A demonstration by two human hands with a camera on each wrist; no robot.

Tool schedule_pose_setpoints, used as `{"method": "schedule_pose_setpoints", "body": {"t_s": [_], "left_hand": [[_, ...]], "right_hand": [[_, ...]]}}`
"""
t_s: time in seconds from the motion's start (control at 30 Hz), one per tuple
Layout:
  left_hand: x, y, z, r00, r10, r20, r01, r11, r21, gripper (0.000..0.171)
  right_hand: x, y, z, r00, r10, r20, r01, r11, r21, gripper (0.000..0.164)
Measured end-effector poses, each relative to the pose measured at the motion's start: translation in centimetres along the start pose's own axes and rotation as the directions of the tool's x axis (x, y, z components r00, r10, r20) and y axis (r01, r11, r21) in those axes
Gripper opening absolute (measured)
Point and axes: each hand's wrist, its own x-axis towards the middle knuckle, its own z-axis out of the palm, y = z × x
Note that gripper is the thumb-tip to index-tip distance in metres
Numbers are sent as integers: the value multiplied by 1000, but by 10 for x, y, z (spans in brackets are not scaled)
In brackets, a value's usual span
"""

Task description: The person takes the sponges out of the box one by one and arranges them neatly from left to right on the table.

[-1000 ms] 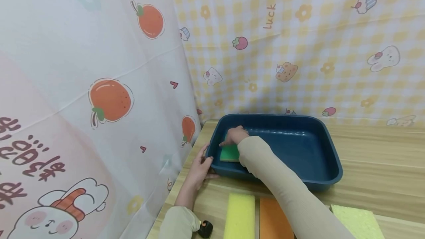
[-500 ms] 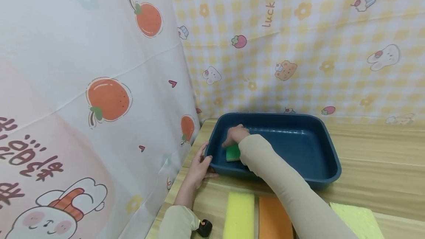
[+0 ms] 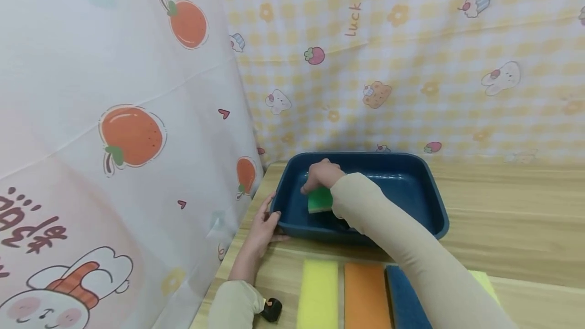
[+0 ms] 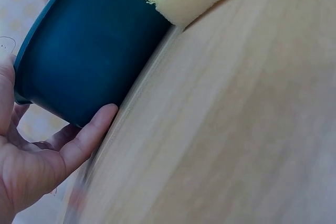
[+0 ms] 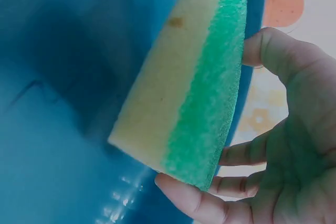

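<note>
Since a second ago the green-and-yellow sponge (image 3: 319, 200) has come up off the floor of the blue tub (image 3: 425, 194); it was lying flat near the tub's left end, and now it is tilted on edge in the right hand (image 3: 322, 176). The right grip is closed on it: in the right wrist view the thumb and fingertips (image 5: 181, 190) pinch the sponge (image 5: 186, 82) by its ends, green scrub face towards the palm, yellow foam towards the tub's wall. The sponge sits inside the tub, above its left part, clear of the bottom as far as I can tell.

The left hand (image 3: 261, 224) stays at the tub's near left corner. In the left wrist view its thumb (image 4: 90, 135) lies straight against the outer wall of the tub (image 4: 89, 45), the grip open and pressing.

On the table (image 3: 512, 227) in front of the tub lie a yellow sponge (image 3: 318, 293), an orange sponge (image 3: 365, 296) and a dark blue sponge (image 3: 407, 303), side by side.
</note>
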Motion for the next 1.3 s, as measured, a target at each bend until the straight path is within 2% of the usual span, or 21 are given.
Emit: {"method": "schedule_pose_setpoints", "body": {"t_s": [0.1, 0.23, 0.4, 0.53, 0.7, 0.93, 1.07, 1.23, 1.3], "left_hand": [[2, 0, 0, 1000, -4, -7, 4, 1000, 1, 55], [3, 1, 1, 1000, -4, -17, 4, 1000, 3, 55], [3, 3, 2, 1000, 0, -25, -1, 1000, -13, 56], [2, 2, 2, 999, -13, -34, 12, 1000, -17, 56], [1, 2, 2, 999, -29, -39, 29, 1000, -13, 55], [-1, 2, 3, 999, -32, -38, 32, 999, -9, 55], [-2, 3, 4, 999, -38, -34, 38, 999, -10, 55], [-1, 2, 4, 998, -44, -34, 43, 999, -17, 55], [-1, 2, 5, 998, -47, -36, 46, 999, -13, 55]], "right_hand": [[4, 9, -6, 1000, -6, 21, 6, 1000, -23, 64], [-3, 25, -17, 999, -45, 14, 46, 997, -66, 63], [-25, 47, -28, 999, -46, -29, 43, 994, -102, 61], [-45, 68, -32, 999, -6, -35, 4, 998, -67, 58], [-69, 93, -33, 999, 17, -46, -19, 999, -43, 62], [-106, 121, -31, 995, -55, -82, 47, 994, -98, 73], [-129, 141, -25, 985, -110, -130, 95, 988, -118, 81], [-158, 171, -12, 970, -152, -192, 135, 986, -99, 84], [-170, 183, -6, 967, -146, -207, 131, 988, -84, 83]]}}
